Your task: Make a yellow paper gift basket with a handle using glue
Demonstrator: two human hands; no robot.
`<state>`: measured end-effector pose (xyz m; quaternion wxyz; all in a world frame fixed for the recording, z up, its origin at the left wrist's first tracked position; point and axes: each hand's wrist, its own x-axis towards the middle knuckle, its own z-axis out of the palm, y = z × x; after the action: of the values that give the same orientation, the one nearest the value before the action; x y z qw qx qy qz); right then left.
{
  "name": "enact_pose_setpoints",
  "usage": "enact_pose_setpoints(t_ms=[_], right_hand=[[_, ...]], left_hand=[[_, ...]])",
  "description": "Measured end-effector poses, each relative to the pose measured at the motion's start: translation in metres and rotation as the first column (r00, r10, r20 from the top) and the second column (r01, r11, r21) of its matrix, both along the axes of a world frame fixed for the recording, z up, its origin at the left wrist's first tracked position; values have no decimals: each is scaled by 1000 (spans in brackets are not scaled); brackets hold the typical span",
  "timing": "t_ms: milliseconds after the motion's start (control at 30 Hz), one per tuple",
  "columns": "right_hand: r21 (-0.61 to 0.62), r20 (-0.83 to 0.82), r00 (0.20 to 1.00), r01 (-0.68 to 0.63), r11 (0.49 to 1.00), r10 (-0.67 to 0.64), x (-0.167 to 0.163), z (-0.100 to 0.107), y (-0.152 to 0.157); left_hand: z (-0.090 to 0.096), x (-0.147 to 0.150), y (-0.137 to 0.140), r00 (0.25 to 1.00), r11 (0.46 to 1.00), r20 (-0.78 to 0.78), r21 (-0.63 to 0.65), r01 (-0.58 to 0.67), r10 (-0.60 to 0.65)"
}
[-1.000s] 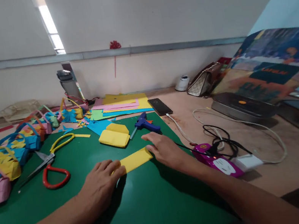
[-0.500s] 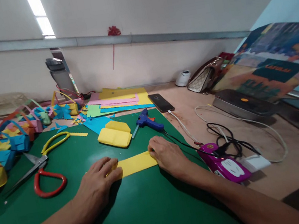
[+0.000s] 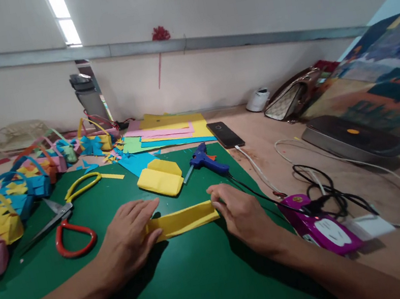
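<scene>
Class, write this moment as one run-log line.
left hand: yellow strip, left end; right hand: its right end; strip state: folded, partly open; blue glue gun: beyond strip, untouched

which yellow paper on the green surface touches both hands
The long folded yellow paper strip, with the left hand and right hand at its ends. The flapped yellow paper piece and short flat yellow paper strip touch neither.

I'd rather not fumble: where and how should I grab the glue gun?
The glue gun is probably best taken by its handle, from the near right, once the right hand leaves the yellow strip. The handle slants that way, while the clear stick juts to the near left. Close around it, just short of the cord at its end.
</scene>
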<state>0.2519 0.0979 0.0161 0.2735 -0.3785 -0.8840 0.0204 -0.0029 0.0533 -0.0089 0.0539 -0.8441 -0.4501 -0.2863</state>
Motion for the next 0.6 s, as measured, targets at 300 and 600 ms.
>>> enact_pose_setpoints(t_ms=[300,600], right_hand=[[320,106,968,-248,914,226,4,11,-13],[341,292,924,-343,875,248,0,16,-29]], left_hand=[[19,-2,-21,980,967,-191,235,104,-59],[20,3,-40,940,920,-330,334,204,-89]])
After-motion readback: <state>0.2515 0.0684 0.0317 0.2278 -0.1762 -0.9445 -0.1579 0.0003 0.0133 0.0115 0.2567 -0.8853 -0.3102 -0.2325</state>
